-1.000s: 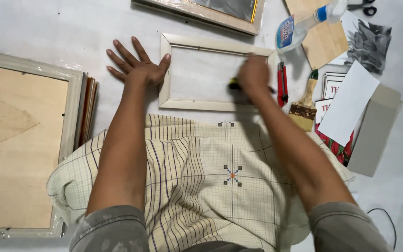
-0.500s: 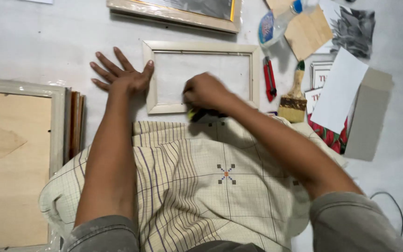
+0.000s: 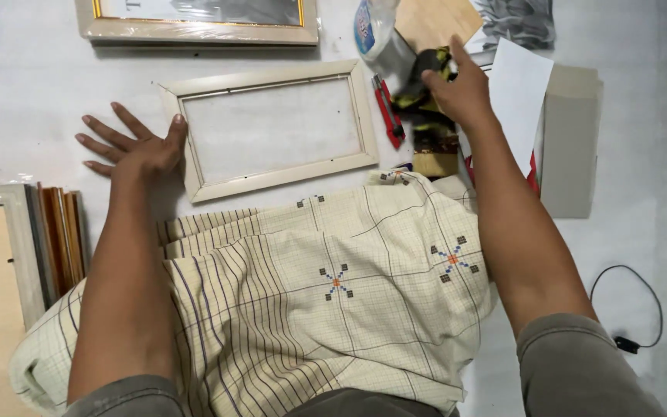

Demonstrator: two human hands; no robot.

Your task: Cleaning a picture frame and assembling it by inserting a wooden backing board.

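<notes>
A cream rectangular picture frame lies flat on the white floor in front of me, with nothing inside it. My left hand rests flat beside its left edge, fingers spread, thumb against the frame's lower left corner. My right hand is off to the right of the frame, closed on a black and yellow hand tool, which it holds above a wooden-handled brush. A red utility knife lies just past the frame's right edge.
A checked cream cloth covers my lap. A wrapped framed picture lies at the top, stacked frames at the left. White paper, a grey box, a plastic bag and a black cable are on the right.
My right hand left the frame's lower edge and swung up to the right with the tool, over the brush. My left hand stayed at the frame's left side.
</notes>
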